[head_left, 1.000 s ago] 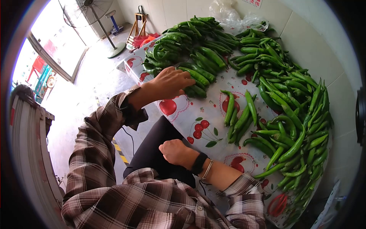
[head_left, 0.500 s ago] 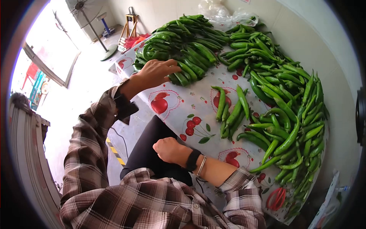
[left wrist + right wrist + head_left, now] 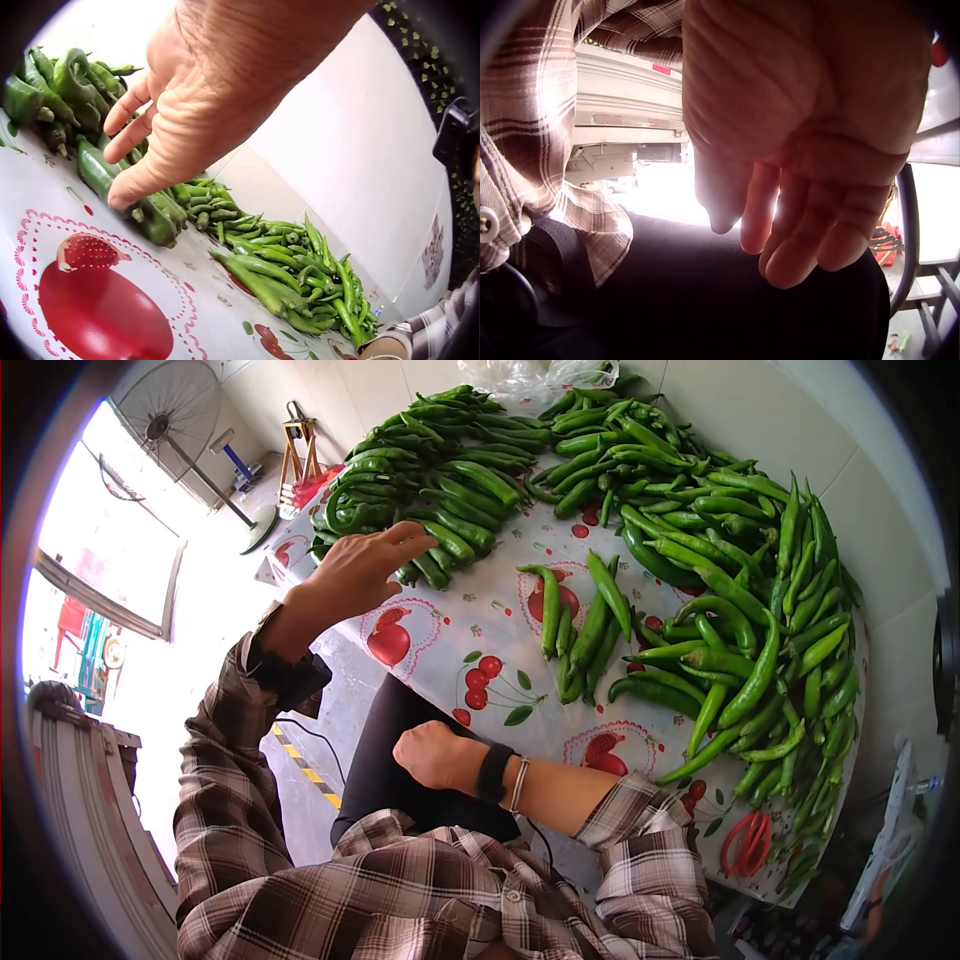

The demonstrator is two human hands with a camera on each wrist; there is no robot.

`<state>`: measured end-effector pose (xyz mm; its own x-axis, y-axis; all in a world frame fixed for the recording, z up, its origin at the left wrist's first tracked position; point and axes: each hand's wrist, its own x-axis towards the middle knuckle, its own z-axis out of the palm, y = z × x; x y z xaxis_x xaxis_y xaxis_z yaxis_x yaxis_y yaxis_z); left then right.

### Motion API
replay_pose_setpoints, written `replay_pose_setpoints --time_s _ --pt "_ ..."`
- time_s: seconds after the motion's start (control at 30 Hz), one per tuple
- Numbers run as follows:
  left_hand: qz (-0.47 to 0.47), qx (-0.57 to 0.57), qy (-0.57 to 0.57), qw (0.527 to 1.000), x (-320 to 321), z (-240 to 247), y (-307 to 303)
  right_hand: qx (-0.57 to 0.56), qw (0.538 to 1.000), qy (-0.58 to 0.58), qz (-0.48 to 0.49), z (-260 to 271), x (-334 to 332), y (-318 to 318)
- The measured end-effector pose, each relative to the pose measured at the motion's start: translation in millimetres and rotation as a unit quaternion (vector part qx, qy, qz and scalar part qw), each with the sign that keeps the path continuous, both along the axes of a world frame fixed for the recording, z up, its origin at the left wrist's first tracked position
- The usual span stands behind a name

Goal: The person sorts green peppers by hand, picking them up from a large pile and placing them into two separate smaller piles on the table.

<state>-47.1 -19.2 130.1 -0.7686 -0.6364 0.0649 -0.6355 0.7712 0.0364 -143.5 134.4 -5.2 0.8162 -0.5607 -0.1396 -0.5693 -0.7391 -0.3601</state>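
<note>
A desk covered in white oilcloth printed with red fruit is seen from above. The left hand, fingers spread and nearly straight, is held at the near end of a neat stack of long green chilli peppers; contact cannot be made out. The right hand, loosely curled, is held over a dark-trousered lap, a black wristband worn behind it. A small bunch of green peppers is laid mid-desk, with a large loose heap of green peppers spread beside it. What may be red-handled scissors are seen at the desk's near corner.
</note>
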Motion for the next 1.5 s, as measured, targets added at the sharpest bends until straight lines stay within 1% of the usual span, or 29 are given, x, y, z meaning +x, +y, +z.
replay_pose_setpoints --time_s 0.07,0.13,0.17,0.23,0.27,0.33,0.37,0.43,0.5,0.57,0.67,0.8,0.9,0.97,1.0,1.03,1.1,1.13,1.17,1.23,1.27,1.33,1.37,1.43,1.5 --pt "-0.013 0.003 0.010 1.000 -8.3 7.4 6.6 -0.001 1.000 0.001 -0.004 1.9 0.1 -0.1" --pt "-0.019 0.063 0.026 0.997 -25.4 13.2 15.3 -0.002 1.000 -0.002 0.005 2.4 -0.6 -0.3" --pt "-0.020 0.064 0.025 0.997 -35.2 12.4 18.2 -0.002 1.000 -0.002 0.004 2.0 -0.8 -0.4" --pt "-0.076 0.129 0.045 0.988 -57.1 9.8 24.4 -0.003 1.000 -0.018 -0.002 0.4 -1.3 -0.4" --pt "-0.077 0.130 0.046 0.988 -67.8 6.8 27.3 -0.003 1.000 -0.017 -0.002 -0.5 -1.3 -0.6" --pt "-0.153 0.134 0.055 0.977 -88.0 -3.8 30.3 0.009 1.000 -0.021 -0.001 -2.1 -1.1 -1.2" --pt "-0.155 0.136 0.056 0.977 -95.9 -10.6 29.8 0.010 1.000 -0.021 -0.003 -2.0 -0.9 -1.4" --pt "-0.226 0.091 0.067 0.968 -108.9 -28.3 26.4 0.027 1.000 -0.003 0.008 -1.0 0.2 -2.1" --pt "-0.247 0.097 0.084 0.961 -116.0 -32.2 24.9 0.027 1.000 0.000 0.008 1.5 0.1 -1.7" --pt "-0.180 0.173 0.047 0.967 -117.3 -31.2 23.7 0.027 1.000 0.002 0.007 0.5 0.4 -1.5" --pt "-0.163 0.160 0.065 0.971 -111.0 -31.7 22.9 0.005 1.000 -0.009 0.009 -2.0 2.2 -0.6" --pt "-0.171 0.150 0.028 0.973 -99.5 -27.2 18.2 0.014 1.000 0.025 0.008 3.7 3.8 -1.8" --pt "-0.194 0.140 0.056 0.969 -93.7 -12.2 11.3 0.025 0.999 0.035 0.000 2.9 4.8 -2.0" --pt "-0.177 0.084 0.111 0.974 -95.9 -1.1 6.1 0.026 0.999 0.033 -0.003 0.8 6.1 -2.1" --pt "-0.183 0.034 0.144 0.972 -99.8 -0.6 2.9 0.027 0.999 0.038 0.000 0.0 7.3 -2.3" --pt "-0.184 0.034 0.144 0.972 -104.7 -2.8 0.5 0.027 0.999 0.043 0.005 -0.9 8.2 -2.3" --pt "-0.092 0.147 0.191 0.966 -118.2 -7.2 -0.3 0.029 0.998 0.050 0.009 0.4 8.2 -3.0" --pt "-0.078 0.172 0.191 0.963 -126.1 -8.7 0.7 0.032 0.998 0.056 0.014 1.0 8.3 -3.2" --pt "-0.078 0.172 0.191 0.963 -135.6 -12.8 0.8 0.032 0.998 0.056 0.014 -0.3 8.6 -3.1" --pt "-0.041 0.218 0.193 0.956 -156.3 -26.7 -2.4 0.038 0.999 0.029 0.007 -4.2 8.1 -3.0" --pt "-0.042 0.220 0.194 0.955 -165.4 -30.4 -2.1 0.039 0.999 0.030 0.005 -3.6 7.2 -2.7" --pt "0.016 0.254 0.151 0.955 -180.6 -37.2 -1.4 0.033 0.999 0.010 0.006 -2.6 5.6 -2.3" --pt "0.016 0.255 0.151 0.955 -186.2 -43.8 -2.0 0.035 0.999 0.010 0.006 -2.8 4.7 -1.6" --pt "0.026 0.188 0.177 0.966 -194.6 -56.1 -3.3 0.008 1.000 -0.010 0.006 -3.0 3.4 -0.4" --pt "0.027 0.191 0.163 0.968 -199.5 -51.6 -0.4 0.014 1.000 -0.006 0.008 1.3 1.9 -0.7"
